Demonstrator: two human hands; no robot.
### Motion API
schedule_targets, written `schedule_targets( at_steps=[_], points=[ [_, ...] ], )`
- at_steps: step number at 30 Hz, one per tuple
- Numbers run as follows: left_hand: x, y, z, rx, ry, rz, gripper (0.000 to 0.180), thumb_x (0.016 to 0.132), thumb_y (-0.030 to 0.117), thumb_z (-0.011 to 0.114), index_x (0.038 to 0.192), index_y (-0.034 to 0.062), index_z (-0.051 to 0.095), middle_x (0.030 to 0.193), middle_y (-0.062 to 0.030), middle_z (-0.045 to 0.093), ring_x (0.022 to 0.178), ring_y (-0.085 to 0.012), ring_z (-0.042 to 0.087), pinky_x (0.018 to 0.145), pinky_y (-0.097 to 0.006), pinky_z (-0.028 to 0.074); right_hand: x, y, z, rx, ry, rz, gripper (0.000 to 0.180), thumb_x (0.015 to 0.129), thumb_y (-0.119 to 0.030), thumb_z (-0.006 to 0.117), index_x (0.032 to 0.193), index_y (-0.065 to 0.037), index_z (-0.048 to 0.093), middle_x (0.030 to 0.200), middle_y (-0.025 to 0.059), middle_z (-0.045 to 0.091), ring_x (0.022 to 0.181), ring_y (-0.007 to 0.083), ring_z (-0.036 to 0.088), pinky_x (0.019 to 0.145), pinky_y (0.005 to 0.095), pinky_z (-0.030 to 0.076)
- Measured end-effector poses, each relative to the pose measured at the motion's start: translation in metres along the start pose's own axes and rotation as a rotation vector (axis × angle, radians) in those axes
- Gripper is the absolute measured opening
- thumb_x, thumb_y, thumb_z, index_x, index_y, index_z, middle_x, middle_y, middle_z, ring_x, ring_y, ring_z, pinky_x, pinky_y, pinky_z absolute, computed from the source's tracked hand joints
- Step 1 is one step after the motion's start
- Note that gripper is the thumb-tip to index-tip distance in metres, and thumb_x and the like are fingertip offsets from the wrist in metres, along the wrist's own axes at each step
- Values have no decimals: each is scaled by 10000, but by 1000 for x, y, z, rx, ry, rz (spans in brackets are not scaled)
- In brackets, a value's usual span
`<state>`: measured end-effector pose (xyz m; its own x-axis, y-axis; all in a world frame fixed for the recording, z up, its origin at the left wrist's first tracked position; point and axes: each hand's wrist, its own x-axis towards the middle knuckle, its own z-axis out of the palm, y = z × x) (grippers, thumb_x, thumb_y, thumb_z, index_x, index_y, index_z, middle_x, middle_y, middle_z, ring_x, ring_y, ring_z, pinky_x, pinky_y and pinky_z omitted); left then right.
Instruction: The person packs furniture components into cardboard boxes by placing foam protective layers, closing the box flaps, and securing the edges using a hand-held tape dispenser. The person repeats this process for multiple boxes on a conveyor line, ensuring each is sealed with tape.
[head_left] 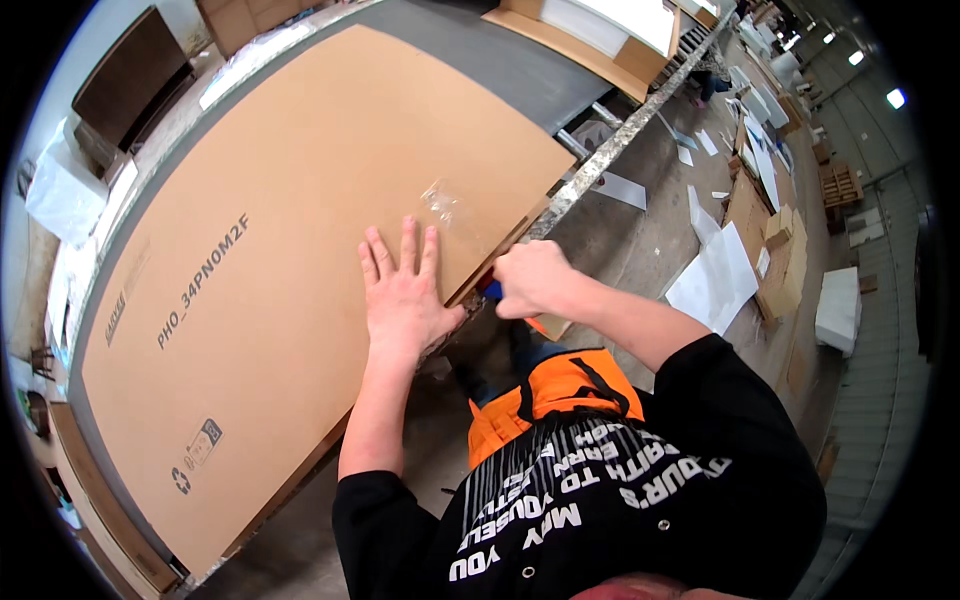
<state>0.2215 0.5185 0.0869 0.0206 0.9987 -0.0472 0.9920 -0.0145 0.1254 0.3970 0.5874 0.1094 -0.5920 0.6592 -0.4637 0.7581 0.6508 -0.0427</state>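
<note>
A large flat brown cardboard box [290,200] with dark printing lies in front of me on a dark belt. Across its near right part my left hand [405,295] rests flat, fingers spread. Clear tape [440,200] sticks to the top just beyond those fingertips. My right hand [537,278] is closed at the box's near right edge. A small blue piece [492,290] shows beside its fingers, against the edge; most of it is hidden, so its kind is unclear. An orange waist pouch [560,395] hangs at my front.
The dark conveyor belt [470,50] runs on beyond the box, with a worn metal rail [610,145] along its right side. An open carton with a white panel [590,30] stands farther along. White sheets [722,280] and cardboard scraps [783,265] litter the floor at right.
</note>
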Motion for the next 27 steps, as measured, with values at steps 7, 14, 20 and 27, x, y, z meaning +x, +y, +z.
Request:
schedule_targets(
  at_steps=[7,14,20,27],
  points=[
    [4,-6,4,71,-55,46,974,757,687,536,1507,145,233,1585,-75,136,1440,-410,71,1174,-513,56,-28,10,74,-17,102,-210,325,560,-266,685,802,-52,719,866,165,655,758,314,657,643,394,546],
    [75,13,18,36,-44,-138,699,948,574,291,1510,165,218,1574,5,190,1448,-344,112,1179,-491,45,-84,16,119,188,-23,-313,408,572,-263,668,888,-8,704,938,218,614,757,355,675,669,419,550],
    [88,-9,30,17,44,-300,705,952,576,286,1497,132,257,1560,-18,237,1434,-359,170,1178,-477,71,-89,8,123,426,273,-255,603,634,-306,667,1222,-193,591,1291,191,505,783,355,667,712,449,545],
    [-131,-48,-12,116,-120,-285,1280,595,784,633,1490,2,155,1541,-278,88,1390,-535,72,1133,-596,55,-122,33,145,1606,455,-21,744,580,-20,648,1303,82,502,1217,109,588,1082,179,571,966,286,421]
  ],
)
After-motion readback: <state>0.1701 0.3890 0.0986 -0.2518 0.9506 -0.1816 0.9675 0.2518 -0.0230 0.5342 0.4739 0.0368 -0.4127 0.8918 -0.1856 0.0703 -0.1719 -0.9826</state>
